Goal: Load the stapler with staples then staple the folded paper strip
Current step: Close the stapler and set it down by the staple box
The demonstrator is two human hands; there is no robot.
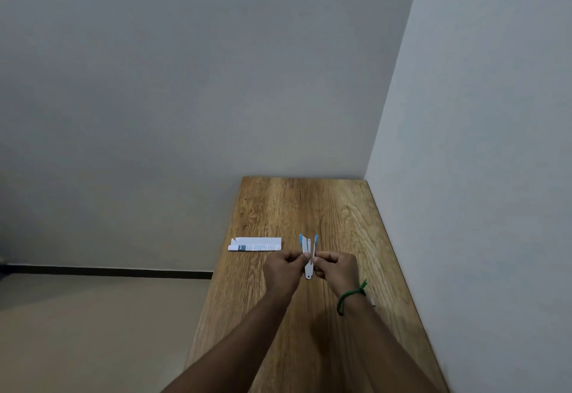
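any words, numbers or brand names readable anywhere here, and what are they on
folded paper strip: rows of print and a dark blue block, too small and blurred to read.
stapler: white with blue tips, no label or brand legible.
No other writing shows.

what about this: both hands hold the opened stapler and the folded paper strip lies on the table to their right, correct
No. In the head view the folded paper strip lies on the table to the left of the hands, not the right. The left hand and right hand do both hold the opened stapler.
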